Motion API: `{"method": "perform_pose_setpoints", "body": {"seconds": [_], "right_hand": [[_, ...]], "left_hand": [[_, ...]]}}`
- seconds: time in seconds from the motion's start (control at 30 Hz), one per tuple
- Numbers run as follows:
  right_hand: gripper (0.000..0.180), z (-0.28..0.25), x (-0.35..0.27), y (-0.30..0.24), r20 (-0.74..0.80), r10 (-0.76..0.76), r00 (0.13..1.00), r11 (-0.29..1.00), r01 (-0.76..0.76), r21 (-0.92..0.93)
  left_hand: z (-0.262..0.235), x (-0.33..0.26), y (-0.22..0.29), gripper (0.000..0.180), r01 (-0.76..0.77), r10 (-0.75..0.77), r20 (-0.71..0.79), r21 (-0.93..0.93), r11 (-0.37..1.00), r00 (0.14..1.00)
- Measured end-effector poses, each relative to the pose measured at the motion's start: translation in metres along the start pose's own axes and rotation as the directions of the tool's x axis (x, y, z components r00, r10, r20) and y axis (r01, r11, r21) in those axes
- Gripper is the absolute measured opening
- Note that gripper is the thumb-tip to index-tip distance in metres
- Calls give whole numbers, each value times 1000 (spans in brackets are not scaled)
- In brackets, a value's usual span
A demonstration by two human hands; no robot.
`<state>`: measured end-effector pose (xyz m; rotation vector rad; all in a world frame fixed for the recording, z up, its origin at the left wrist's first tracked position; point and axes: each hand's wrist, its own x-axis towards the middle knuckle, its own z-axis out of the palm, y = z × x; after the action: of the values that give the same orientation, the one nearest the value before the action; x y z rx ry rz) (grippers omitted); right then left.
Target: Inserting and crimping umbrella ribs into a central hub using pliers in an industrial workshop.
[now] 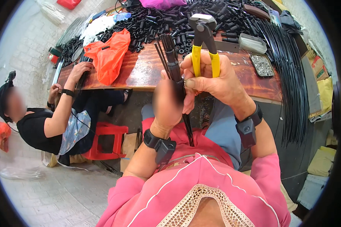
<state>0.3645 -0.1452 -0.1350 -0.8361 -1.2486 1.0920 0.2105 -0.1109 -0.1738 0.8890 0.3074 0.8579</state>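
My left hand is closed round a bundle of thin black rods with a black tubular piece on it. The bundle stands nearly upright above my lap, its lower ends pointing down. Part of the left hand is blurred. In my right hand are end-cutting pliers with yellow handles, their dark head pointing up. The right thumb and forefinger also pinch together at the side of the tubular piece; a small shiny bit shows there, too small to name.
Black tubular parts are heaped across the wooden table. An orange plastic bag, a clear plastic box and a tray of small metal bits lie there. Long black rods hang over the right edge. A co-worker sits left.
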Motion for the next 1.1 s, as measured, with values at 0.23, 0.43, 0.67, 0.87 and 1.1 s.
{"method": "perform_pose_setpoints", "body": {"seconds": [0.23, 0.43, 0.67, 0.87, 1.1], "right_hand": [[21, 12, -5, 4, -165, 131, 978, 977, -99, 188], [20, -4, -22, -8, -167, 52, 985, 934, -107, -341], [14, -19, -51, -20, -43, 50, 998, 237, -54, -970], [20, -9, -42, -23, 17, 96, 995, 83, 9, -997], [52, -11, -43, -15, 27, -56, 998, 86, 31, -996]], "left_hand": [[5, 1, -1, 69, -14, 14, 48, -2, 1000, 999], [-14, 2, 15, 84, -13, 14, -45, 37, 999, 999], [-20, 2, 16, 91, 26, -19, -58, 112, 993, 998], [-10, -3, 13, 96, 35, -31, -33, 136, 990, 999], [-12, 3, 10, 96, 48, -39, -54, 167, 985, 998]]}}
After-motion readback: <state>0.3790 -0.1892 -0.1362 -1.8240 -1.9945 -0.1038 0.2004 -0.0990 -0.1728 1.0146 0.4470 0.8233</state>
